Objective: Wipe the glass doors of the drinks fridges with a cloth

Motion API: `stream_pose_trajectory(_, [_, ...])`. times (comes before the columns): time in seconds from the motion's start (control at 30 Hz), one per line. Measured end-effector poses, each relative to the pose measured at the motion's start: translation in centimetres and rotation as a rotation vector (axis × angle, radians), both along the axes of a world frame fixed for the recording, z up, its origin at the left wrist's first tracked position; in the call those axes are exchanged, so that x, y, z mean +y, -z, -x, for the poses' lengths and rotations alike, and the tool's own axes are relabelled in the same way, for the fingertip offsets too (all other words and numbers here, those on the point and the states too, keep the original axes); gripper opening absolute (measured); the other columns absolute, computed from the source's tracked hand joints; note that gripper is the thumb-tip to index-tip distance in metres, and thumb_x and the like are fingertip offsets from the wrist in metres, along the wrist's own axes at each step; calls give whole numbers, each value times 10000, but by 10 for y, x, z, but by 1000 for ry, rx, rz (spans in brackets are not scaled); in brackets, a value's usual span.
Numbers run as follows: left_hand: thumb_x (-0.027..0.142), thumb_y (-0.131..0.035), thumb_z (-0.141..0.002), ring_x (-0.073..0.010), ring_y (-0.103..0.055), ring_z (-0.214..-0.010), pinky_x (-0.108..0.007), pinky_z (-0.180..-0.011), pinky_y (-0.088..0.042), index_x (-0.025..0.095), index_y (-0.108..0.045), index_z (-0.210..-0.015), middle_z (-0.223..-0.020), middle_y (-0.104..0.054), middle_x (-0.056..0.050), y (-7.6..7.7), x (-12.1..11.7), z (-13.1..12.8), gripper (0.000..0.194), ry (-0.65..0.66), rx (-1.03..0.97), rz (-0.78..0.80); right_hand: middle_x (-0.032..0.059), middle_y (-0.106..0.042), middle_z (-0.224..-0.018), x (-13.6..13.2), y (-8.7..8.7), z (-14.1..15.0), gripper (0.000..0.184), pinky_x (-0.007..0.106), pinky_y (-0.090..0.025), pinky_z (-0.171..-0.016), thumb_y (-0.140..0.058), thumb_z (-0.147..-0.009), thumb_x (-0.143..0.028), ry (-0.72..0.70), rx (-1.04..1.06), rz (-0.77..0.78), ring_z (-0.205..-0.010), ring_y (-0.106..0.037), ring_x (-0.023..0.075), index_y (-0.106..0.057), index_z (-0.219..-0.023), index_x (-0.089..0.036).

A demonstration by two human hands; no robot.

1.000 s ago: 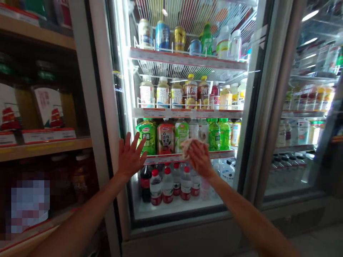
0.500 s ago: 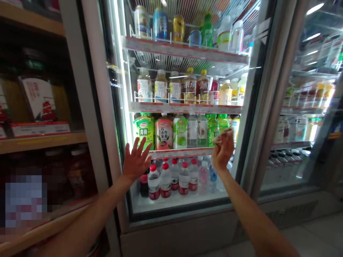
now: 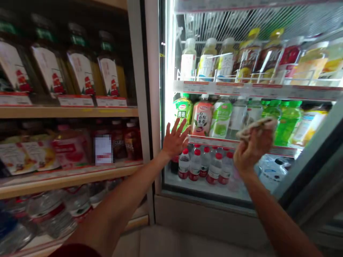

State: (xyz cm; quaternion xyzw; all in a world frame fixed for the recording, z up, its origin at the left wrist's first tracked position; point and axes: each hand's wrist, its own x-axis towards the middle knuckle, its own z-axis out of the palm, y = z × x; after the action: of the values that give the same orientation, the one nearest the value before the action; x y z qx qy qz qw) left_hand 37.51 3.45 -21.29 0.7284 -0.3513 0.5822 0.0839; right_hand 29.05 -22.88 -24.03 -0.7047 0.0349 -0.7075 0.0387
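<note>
My left hand [image 3: 175, 141], fingers spread, is raised before the lit drinks fridge, in front of a green-labelled bottle [image 3: 183, 109]. I cannot tell whether its palm touches the glass door. A crumpled pale cloth [image 3: 258, 127] is gripped in my right hand [image 3: 249, 153], which is raised in front of the same fridge, by the shelf of green bottles [image 3: 288, 123]. Between the hands, a pink-labelled bottle [image 3: 202, 117] and a white-and-green one [image 3: 221, 117] stand on that shelf. Below it are several red-capped water bottles [image 3: 197, 164].
To the left, a wooden shelf unit [image 3: 80, 112] carries dark oil-like bottles [image 3: 80, 64], boxed drinks [image 3: 40, 157] and large water bottles [image 3: 53, 210]. The fridge's metal frame [image 3: 150, 71] divides the two. Tea bottles [image 3: 207, 59] line the upper fridge shelf.
The view has turned left and downward, so more of the wooden shelves and floor shows. Both arms stay raised. The cloth in my right hand is spread wider and looks larger.
</note>
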Motion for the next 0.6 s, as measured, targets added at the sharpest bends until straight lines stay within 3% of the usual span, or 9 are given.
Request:
stream_pose_trajectory(0.1, [337, -403, -872, -204, -4, -1391, -485, -1131, -24, 229, -372, -1339, -1448, -308, -62, 0, 1, 1, 480, -13, -14, -3, 29, -436, -1380, 28, 15, 0, 487, 527, -240, -1085, -456, -830, -211, -124, 281, 519, -1320, -333, 235, -427, -1299, -337])
stream_pose_trajectory(0.13, [339, -401, -874, -203, -1, -1391, -485, -1132, -24, 230, -368, -1341, -1450, -305, -60, 0, 1, 1, 481, -14, -8, -6, 23, -457, -1364, 28, 15, 1, 486, 523, -241, -1086, -468, -823, -209, -138, 317, 597, -1308, -355, 228, -438, -1289, -346])
stream_pose_trajectory(0.17, [343, -398, -875, -204, 1, -1391, -486, -1132, -23, 234, -360, -1345, -1454, -297, -56, -1, 2, 2, 483, -13, 3, -10, 44, -456, -1365, 23, 13, 3, 487, 528, -239, -1084, -475, -821, -222, -120, 282, 578, -1306, -358, 238, -439, -1296, -324])
stream_pose_trajectory(0.27, [349, -387, -881, -204, 3, -1392, -487, -1133, -15, 245, -333, -1361, -1465, -273, -44, 0, 2, 2, 494, -8, 39, -14, 172, -351, -1416, 1, -4, 2, 526, 544, -239, -1062, -437, -840, -289, 28, -51, 156, -1338, -281, 304, -395, -1351, -175])
stream_pose_trajectory(0.33, [348, -381, -883, -202, 0, -1392, -485, -1135, -12, 249, -327, -1364, -1467, -268, -41, 0, 2, 2, 494, -4, 45, -13, 193, -299, -1437, 2, -8, 0, 541, 544, -243, -1054, -403, -854, -295, 67, -169, 13, -1352, -241, 313, -360, -1371, -142])
stream_pose_trajectory(0.37, [350, -381, -884, -201, -3, -1392, -484, -1135, -12, 250, -329, -1363, -1468, -267, -39, 0, 3, 1, 492, -2, 45, -14, 178, -308, -1437, 8, -6, 0, 537, 543, -241, -1059, -401, -856, -282, 48, -133, 58, -1354, -240, 305, -350, -1376, -160])
stream_pose_trajectory(0.5, [354, -389, -882, -203, -19, -1393, -483, -1136, -19, 259, -331, -1361, -1470, -261, -34, 0, 4, 0, 492, 22, 45, -7, 31, -448, -1371, 39, 16, -1, 505, 510, -222, -1098, -456, -843, -217, -105, 290, 569, -1322, -331, 222, -387, -1331, -326])
stream_pose_trajectory(0.53, [355, -394, -880, -206, -26, -1393, -482, -1136, -17, 261, -328, -1363, -1469, -263, -33, 0, 4, 0, 496, 32, 46, -4, 24, -448, -1370, 40, 17, -1, 500, 516, -215, -1099, -462, -841, -220, -103, 298, 570, -1322, -331, 223, -394, -1324, -330])
stream_pose_trajectory(0.6, [352, -402, -877, -211, -45, -1392, -481, -1136, -9, 262, -330, -1362, -1466, -270, -33, 0, 4, -1, 499, 48, 50, 2, 65, -377, -1417, 37, 13, -2, 512, 556, -204, -1085, -449, -846, -237, -39, 140, 334, -1343, -281, 265, -370, -1350, -275])
